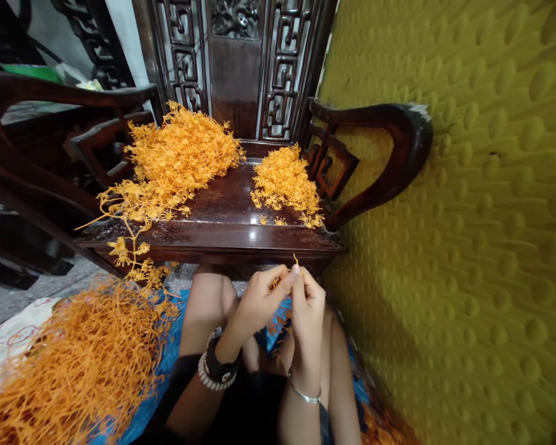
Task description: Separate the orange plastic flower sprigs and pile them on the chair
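Note:
My left hand [259, 303] and my right hand [308, 309] meet just below the front edge of a dark wooden chair seat [227, 216]. Both hands are closed in a pinch on one small orange plastic piece [296, 262], whose tip sticks up between the fingertips. On the seat's left lies a large heap of orange plastic sprigs [176, 161]. A smaller heap of orange pieces [285, 179] lies on the seat's right. My left wrist wears a dark watch and a bead bracelet, and a thin bangle circles my right wrist.
A big pile of orange stems [74, 364] lies on a blue sheet [167, 364] at my lower left. A yellow padded wall [467, 247] fills the right side. The chair's curved armrests [380, 117] flank the seat. My knees are under my hands.

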{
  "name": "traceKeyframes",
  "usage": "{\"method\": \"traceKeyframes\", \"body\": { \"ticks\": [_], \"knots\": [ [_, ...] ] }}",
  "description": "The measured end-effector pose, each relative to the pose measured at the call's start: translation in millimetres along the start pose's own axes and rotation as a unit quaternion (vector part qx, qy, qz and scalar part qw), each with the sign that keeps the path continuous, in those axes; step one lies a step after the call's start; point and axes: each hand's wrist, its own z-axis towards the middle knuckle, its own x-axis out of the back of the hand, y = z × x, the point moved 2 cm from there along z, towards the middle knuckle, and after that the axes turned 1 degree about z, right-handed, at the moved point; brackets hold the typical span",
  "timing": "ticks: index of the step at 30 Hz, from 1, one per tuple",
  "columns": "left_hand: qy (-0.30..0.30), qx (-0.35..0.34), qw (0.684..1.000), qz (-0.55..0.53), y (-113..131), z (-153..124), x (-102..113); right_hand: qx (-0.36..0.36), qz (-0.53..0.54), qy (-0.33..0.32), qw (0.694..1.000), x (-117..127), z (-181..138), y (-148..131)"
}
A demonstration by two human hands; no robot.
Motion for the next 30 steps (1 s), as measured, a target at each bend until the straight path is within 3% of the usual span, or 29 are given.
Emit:
{"method": "traceKeyframes", "body": {
  "ticks": [6, 8, 10, 12, 15, 17, 19, 21, 24, 27, 30],
  "knots": [
    [0.053, 0.022, 0.998, 0.014, -1.5, 1.7, -0.4, -0.073, 0.002, -0.001, 0.997, 2.1, -4.3, -1.4],
    [0.025, 0.034, 0.997, -0.067, 3.5, 1.5, -1.3, -0.090, 0.052, -0.012, 0.995, 2.9, -7.0, -2.2],
    [-0.022, 0.064, 0.976, -0.208, 9.2, 1.3, -3.3, -0.107, 0.157, -0.025, 0.982, 4.7, -8.8, -4.1],
    [-0.038, 0.108, 0.922, -0.370, 13.6, 1.3, -3.5, -0.119, 0.284, -0.030, 0.951, 8.9, -7.8, -7.6],
    [0.017, 0.121, 0.798, -0.590, 15.7, 3.1, 4.0, -0.124, 0.422, -0.002, 0.898, 20.4, -0.6, -12.6],
    [0.044, 0.111, 0.731, -0.672, 13.3, 4.7, 11.9, -0.127, 0.477, 0.029, 0.869, 28.2, 5.2, -13.7],
    [0.042, 0.121, 0.692, -0.710, 8.4, 6.1, 18.2, -0.128, 0.517, 0.053, 0.845, 33.3, 8.9, -13.6],
    [0.033, 0.141, 0.670, -0.728, 2.6, 7.3, 21.4, -0.121, 0.524, 0.059, 0.841, 34.5, 10.1, -13.6],
    [0.041, 0.174, 0.686, -0.705, -4.9, 8.5, 20.0, -0.117, 0.523, 0.049, 0.843, 29.9, 9.2, -13.8],
    [0.051, 0.208, 0.762, -0.612, -7.9, 8.1, 13.6, -0.121, 0.517, 0.029, 0.847, 22.6, 8.3, -14.0],
    [-0.009, 0.195, 0.836, -0.513, -5.1, 6.5, 6.5, -0.124, 0.515, 0.021, 0.848, 18.2, 7.6, -14.3]
  ]
}}
